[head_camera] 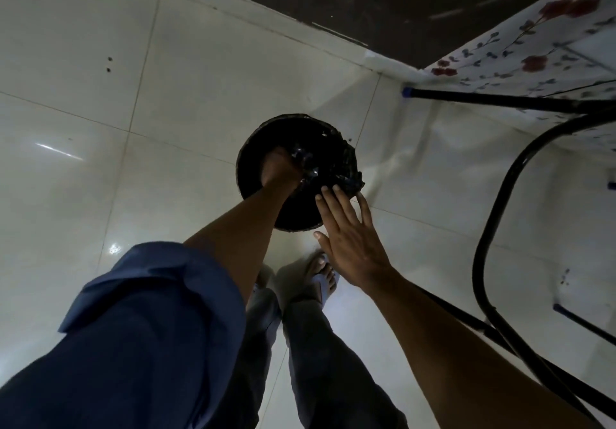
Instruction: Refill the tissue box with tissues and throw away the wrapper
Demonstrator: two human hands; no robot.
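Observation:
A round black waste bin [253, 148] lined with a dark bag stands on the white tiled floor below me. My left hand [280, 170] is down inside the bin, closed around a crumpled clear wrapper [308, 165] that glints against the dark liner. My right hand [350, 235] hovers flat with its fingers spread over the bin's near right rim, holding nothing. The tissue box is not in view.
A table with a flowered cloth [533, 55] and black metal legs [493, 228] stands close on the right. A dark wall base [366, 2] runs along the far side. My feet in sandals [320, 278] are just in front of the bin.

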